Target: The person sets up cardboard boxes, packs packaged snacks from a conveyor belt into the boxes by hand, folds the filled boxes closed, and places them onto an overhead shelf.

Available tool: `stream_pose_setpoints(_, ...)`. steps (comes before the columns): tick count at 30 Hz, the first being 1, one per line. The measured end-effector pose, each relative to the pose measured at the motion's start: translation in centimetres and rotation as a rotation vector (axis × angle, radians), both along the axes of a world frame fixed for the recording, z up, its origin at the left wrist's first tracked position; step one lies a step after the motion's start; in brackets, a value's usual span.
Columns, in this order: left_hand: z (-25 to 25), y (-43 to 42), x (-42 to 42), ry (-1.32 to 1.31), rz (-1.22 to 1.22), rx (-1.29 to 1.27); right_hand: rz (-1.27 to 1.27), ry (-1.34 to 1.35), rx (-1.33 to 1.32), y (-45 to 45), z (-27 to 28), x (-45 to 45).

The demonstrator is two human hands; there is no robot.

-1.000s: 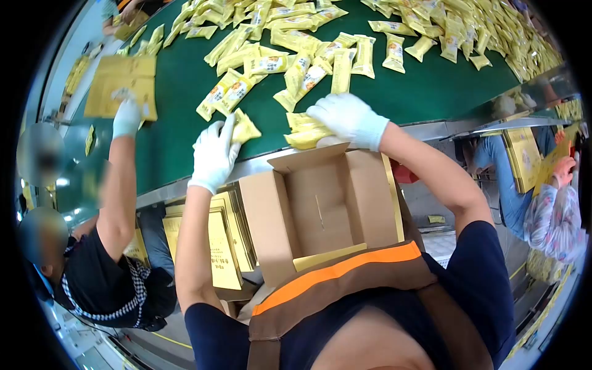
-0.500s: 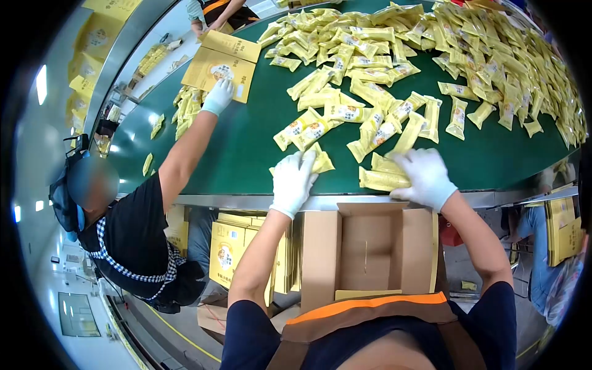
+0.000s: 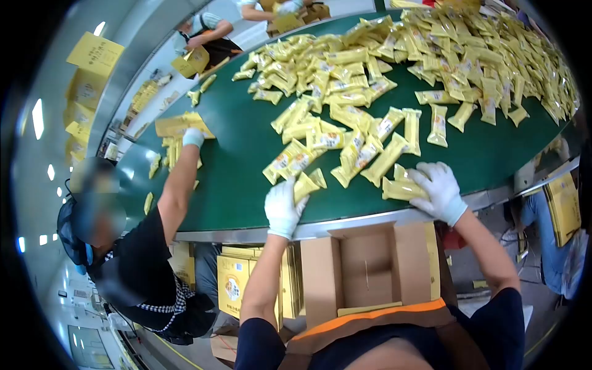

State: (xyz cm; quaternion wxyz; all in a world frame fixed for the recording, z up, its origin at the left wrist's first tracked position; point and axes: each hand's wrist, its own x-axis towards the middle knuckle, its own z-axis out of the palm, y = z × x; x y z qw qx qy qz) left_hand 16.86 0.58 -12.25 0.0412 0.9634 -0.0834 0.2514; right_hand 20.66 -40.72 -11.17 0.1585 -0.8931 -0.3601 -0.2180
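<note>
Near, 6 o'clock: open box [image 3: 367, 268] against the wearer, just below the table rim [image 3: 342, 223]. Flaps folded outward, probably to keep its mouth wide. Inside show brown walls and floor, with a pale slit in the floor.

7 o'clock: flat cartons [image 3: 234, 287] on edge, face to back, a stance that likely saves room.

Just past the rim, near 12: left hand [image 3: 281, 208], gloved, pinches a packet [image 3: 303, 188] by its near end, thumb one side, fingers the other; another packet's tip pokes out beyond. At 1 o'clock, right hand [image 3: 439, 192], also gloved, pinches a pair [image 3: 402, 187] at their right ends, fingers parted (grip seems light, perhaps to keep the two side by side).

Beyond, 12 o'clock: loose packets [image 3: 357, 151] overlap at odd angles on green. 1 o'clock: big heap [image 3: 487, 55].

10 o'clock: a co-worker's gloved hand [image 3: 193, 137] on a yellow carton [image 3: 179, 125], packets [image 3: 172, 151] beside it; contents hidden.

Farther, 11 o'clock: another person [image 3: 213, 38] with a carton [image 3: 192, 60].
</note>
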Motion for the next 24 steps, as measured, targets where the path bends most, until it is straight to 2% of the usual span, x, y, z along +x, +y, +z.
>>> stream_pose_setpoints(1, 0.0, -0.2, 0.1, 0.048, 0.047, 0.007, -0.025, 0.039, 0.043, 0.3, -0.5, 0.2)
stream_pose_setpoints(6, -0.8, 0.3, 0.9, -0.097, -0.037, 0.023, -0.063, 0.123, 0.127, 0.5, -0.9, 0.4)
stream_pose_setpoints(9, -0.5, -0.4, 0.5, 0.081, 0.092, -0.027, -0.067, 0.081, 0.178, 0.5, -0.7, 0.5)
stream_pose_setpoints(14, -0.9, -0.4, 0.7, 0.005, 0.082, -0.006, -0.012, 0.133, 0.191, 0.0, -0.7, 0.9)
stream_pose_setpoints(21, -0.1, -1.2, 0.7, 0.026, -0.098, 0.051, -0.037, 0.199, 0.199, -0.1, -0.5, 1.1)
stream_pose_setpoints(24, -0.1, -1.5, 0.9, 0.019, -0.092, 0.073, -0.025, 0.181, 0.215, -0.1, -0.6, 1.2)
